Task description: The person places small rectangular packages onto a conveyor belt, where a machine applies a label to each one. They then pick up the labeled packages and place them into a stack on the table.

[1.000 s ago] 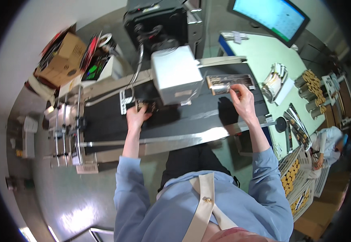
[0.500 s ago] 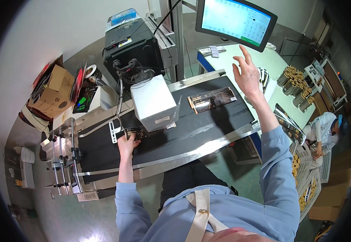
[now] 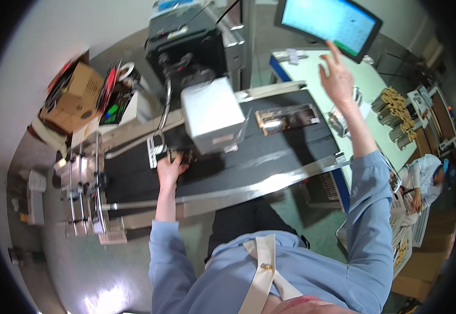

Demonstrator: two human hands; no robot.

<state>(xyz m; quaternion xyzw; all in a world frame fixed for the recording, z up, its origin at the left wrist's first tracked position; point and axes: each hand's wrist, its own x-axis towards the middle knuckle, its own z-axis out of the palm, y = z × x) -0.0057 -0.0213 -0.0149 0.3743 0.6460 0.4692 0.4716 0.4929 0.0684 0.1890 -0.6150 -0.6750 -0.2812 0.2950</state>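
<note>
My left hand [image 3: 169, 171] rests on the black conveyor belt [image 3: 277, 150], with thumb and fingers closed on a flat black printed package [image 3: 185, 155]. Part of that package is hidden by my fingers and by the white box-shaped unit [image 3: 213, 111] above the belt. My right hand [image 3: 338, 82] is raised over the pale table, fingers apart and holding nothing. Its index fingertip reaches the lower edge of a tablet-like screen [image 3: 328, 21]; whether it touches cannot be seen. A second flat black and gold package [image 3: 287, 119] lies farther right on the belt.
A black machine [image 3: 186, 52] with cables stands behind the belt; metal rods [image 3: 83, 188] cross its left end. On the pale table [image 3: 311, 70] stand several gold-topped cans [image 3: 393, 107]. An open carton [image 3: 74, 97] sits far left. Another person [image 3: 421, 180] works at the right.
My right index finger has moved up to the screen's lower edge. The whole view has shifted, so the belt and machine sit higher and more to the right. My left hand stays at its package.
</note>
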